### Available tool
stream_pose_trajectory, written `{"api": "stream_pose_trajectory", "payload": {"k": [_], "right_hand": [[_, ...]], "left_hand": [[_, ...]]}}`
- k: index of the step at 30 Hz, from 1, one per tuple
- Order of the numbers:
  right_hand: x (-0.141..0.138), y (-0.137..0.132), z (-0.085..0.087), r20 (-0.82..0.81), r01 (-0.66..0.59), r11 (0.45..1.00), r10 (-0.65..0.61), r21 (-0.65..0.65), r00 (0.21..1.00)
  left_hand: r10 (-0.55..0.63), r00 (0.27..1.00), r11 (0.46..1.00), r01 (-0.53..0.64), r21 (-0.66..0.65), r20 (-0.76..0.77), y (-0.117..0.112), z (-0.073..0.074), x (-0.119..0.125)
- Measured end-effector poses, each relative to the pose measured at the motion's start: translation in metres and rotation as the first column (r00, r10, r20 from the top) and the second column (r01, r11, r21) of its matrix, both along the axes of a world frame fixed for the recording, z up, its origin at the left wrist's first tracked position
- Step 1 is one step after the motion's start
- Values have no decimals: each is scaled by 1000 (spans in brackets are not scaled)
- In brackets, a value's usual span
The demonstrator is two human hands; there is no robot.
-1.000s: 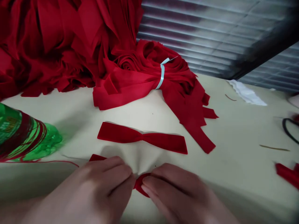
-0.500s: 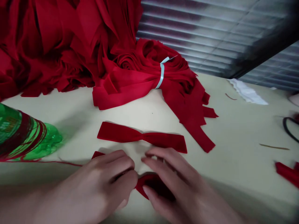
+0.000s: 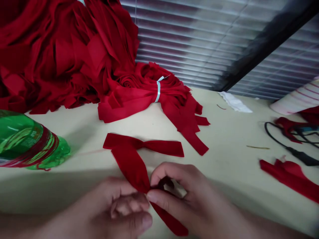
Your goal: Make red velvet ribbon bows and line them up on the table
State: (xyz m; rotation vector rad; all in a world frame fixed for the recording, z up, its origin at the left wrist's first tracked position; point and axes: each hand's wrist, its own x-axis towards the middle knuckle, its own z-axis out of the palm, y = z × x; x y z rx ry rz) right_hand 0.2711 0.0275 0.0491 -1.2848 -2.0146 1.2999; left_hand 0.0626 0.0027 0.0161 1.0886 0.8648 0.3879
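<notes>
My left hand [image 3: 117,209] and my right hand [image 3: 181,196] meet at the near edge of the table and both pinch the middle of a red fabric strip [image 3: 132,167]. One end of the strip rises up and to the left, the other hangs down toward me. Just beyond it a finished red bow [image 3: 144,146] lies flat on the beige table [image 3: 236,166]. Behind the bow sits a bundle of red strips [image 3: 149,94] tied with a pale band.
A big heap of red fabric [image 3: 50,53] fills the back left. A green plastic bottle [image 3: 27,142] wound with red thread lies at the left. At the right are more red pieces [image 3: 289,174], a black cord [image 3: 286,144] and a white scrap [image 3: 234,103].
The strip has been lifted off the table and pinched at its middle, so one end now stands up over the bow. The view has shifted right.
</notes>
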Motion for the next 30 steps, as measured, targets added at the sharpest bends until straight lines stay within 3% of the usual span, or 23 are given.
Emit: {"api": "stream_pose_trajectory", "payload": {"k": [2, 5, 9, 13, 19, 25, 30], "right_hand": [[0, 2, 4, -131, 43, 995, -54, -87, 990], [-1, 5, 5, -202, 69, 988, -96, -139, 975], [-1, 6, 1, -201, 77, 995, -89, -67, 976], [-1, 7, -4, -159, 89, 989, -108, -117, 981], [-9, 4, -6, -142, 4, 993, -21, -116, 990], [-17, -1, -13, -226, 81, 996, -88, -43, 970], [-13, 1, -16, -290, 87, 962, -163, -259, 943]], "left_hand": [[85, 982, 993, -68, -101, 170, 10, 5, 8], [164, 950, 986, -152, -64, 264, 21, 15, 13], [196, 963, 980, -196, -19, 184, 25, 19, 11], [211, 966, 977, -211, -18, 153, 27, 17, 11], [193, 973, 978, -202, 59, 127, 25, 19, 16], [242, 967, 950, -253, 181, 77, 22, 20, 24], [223, 967, 954, -242, 180, 120, 28, 21, 22]]}}
